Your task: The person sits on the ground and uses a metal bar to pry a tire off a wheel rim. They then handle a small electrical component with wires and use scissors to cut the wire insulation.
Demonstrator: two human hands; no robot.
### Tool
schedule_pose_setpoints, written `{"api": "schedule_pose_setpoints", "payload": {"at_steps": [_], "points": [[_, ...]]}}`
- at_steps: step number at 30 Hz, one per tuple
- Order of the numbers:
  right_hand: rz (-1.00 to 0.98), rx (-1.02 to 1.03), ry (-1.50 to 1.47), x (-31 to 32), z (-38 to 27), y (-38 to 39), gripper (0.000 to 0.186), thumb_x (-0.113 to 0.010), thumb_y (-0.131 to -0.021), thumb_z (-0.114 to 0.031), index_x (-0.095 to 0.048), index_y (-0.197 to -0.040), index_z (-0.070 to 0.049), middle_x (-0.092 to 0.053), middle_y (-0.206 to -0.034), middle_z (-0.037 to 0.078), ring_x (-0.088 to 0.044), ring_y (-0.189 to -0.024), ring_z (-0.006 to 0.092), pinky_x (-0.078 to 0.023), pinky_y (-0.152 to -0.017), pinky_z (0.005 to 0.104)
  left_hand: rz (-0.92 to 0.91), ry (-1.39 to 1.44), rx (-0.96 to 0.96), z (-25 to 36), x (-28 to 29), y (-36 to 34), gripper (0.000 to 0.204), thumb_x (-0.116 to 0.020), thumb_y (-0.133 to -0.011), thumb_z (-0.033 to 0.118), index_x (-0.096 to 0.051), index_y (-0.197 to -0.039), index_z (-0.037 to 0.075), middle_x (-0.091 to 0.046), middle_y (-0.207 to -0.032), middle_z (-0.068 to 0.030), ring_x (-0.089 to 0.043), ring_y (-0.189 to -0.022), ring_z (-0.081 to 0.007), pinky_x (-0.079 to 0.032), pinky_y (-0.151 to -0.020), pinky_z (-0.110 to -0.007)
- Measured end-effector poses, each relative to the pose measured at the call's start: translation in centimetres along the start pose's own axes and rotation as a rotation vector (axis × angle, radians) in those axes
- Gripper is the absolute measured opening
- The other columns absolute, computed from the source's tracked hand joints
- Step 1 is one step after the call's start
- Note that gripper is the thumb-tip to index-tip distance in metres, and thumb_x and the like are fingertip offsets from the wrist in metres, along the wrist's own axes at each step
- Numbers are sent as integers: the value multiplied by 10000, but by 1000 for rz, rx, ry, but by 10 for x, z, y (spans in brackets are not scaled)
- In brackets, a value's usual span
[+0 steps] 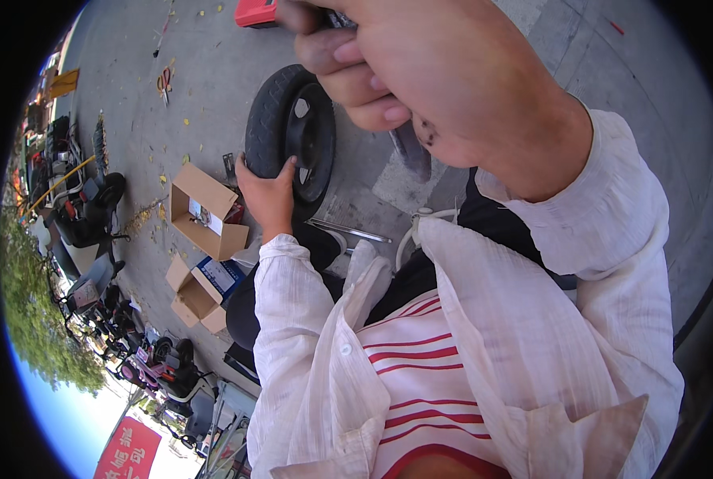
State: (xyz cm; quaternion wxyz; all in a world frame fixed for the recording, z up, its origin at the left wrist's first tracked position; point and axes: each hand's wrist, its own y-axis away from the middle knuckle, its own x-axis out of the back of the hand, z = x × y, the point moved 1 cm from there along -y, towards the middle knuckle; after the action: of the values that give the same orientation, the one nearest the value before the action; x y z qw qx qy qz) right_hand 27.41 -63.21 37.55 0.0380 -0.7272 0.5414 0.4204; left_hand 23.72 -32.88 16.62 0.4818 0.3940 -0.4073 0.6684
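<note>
A small black wheel with its tyre [266, 120] stands tilted on the pavement in front of me. My left hand [268, 191] grips the near edge of the tyre, thumb on the rim side and fingers over the tread. Raised close to the camera, my right hand [420, 76] is closed around a tool with a worn grey handle [410, 150]. The handle's end pokes out below the fist; the tool's head is hidden or out of the picture, so its kind does not show. Beside my knee lie thin metal bars [352, 231].
Two opened cardboard boxes [182, 209] [182, 307] and a blue box [219, 275] sit at my left. Scissors [165, 84] lie farther off, and a red case [255, 12] stands beyond the wheel. Parked scooters [93, 211] line the left side.
</note>
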Motion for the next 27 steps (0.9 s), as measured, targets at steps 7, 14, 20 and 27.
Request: {"api": "schedule_pose_setpoints", "payload": {"at_steps": [7, 14, 20, 27], "points": [[-80, -53, -105, 2, 1, -1, 339, -456, -990, -311, -419, -725, -102, -371, -586, -24, -320, -467, 78, -284, -412, 245, -126, -83, 111, -15, 5, -28, 834, -813, -679, 334, -436, -1313, -55, -592, -1165, -288, -585, -1087, -433, -453, -954, -434], [-15, -105, -41, -10, 1, -3, 339, -447, -1003, -343, -420, -762, -106, -363, -604, -36, -301, -460, 65, -265, -405, 234, -125, -57, 136, -34, 6, -38, 842, -808, -680, 381, -443, -1294, -64, -614, -1119, -294, -610, -1047, -424, -468, -921, -426], [-60, -93, -99, -10, 8, -11, 324, -447, -1007, -355, -421, -783, -121, -335, -605, -60, -270, -463, 42, -233, -398, 218, -177, 203, 120, -46, 9, -41, 846, -805, -696, 420, -458, -1287, -76, -623, -1118, -271, -627, -1039, -366, -466, -919, -387], [10, 269, 256, -14, 39, -20, 308, -444, -1008, -348, -415, -781, -141, -327, -603, -70, -267, -462, 35, -226, -396, 217, -141, 228, 128, -43, 4, -41, 831, -804, -692, 411, -475, -1282, -74, -629, -1120, -266, -630, -1041, -357, -467, -916, -386]]}}
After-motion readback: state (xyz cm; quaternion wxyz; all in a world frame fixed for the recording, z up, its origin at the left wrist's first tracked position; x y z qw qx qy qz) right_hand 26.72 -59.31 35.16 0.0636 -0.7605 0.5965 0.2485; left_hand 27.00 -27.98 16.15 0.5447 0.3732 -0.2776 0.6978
